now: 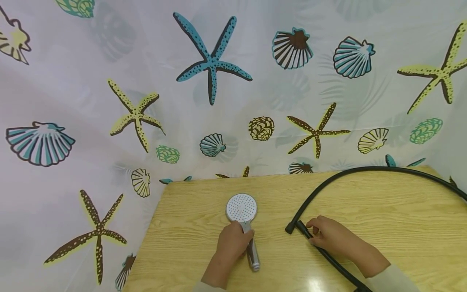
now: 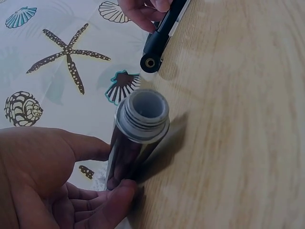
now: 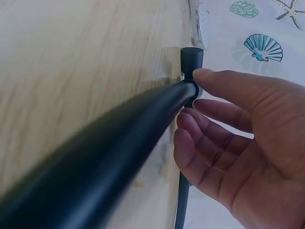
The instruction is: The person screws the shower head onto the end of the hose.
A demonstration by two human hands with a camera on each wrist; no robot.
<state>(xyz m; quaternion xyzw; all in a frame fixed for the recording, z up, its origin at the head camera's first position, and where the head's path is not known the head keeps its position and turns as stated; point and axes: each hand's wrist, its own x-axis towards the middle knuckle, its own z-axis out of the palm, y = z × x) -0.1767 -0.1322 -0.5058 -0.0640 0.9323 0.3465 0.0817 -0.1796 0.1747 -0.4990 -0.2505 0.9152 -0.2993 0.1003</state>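
Note:
A chrome shower head (image 1: 241, 207) with a round white nozzle face points away from me, face up, left of the middle of the table. My left hand (image 1: 233, 241) grips it around the upper handle. In the left wrist view, the handle's open threaded end (image 2: 143, 114) faces the camera. To the right, a long black shower hose (image 1: 337, 265) runs toward me, and my right hand (image 1: 330, 237) pinches it just behind its end fitting. The hose's other end (image 1: 290, 227) lies close beside that fitting. The right wrist view shows thumb and forefinger at the hose, other fingers loosely bent.
The hose loops (image 1: 379, 168) across the back right of the wood-grain table (image 1: 197, 211). Behind and to the left hangs a white curtain (image 1: 240, 81) printed with shells and starfish, meeting the table's edges.

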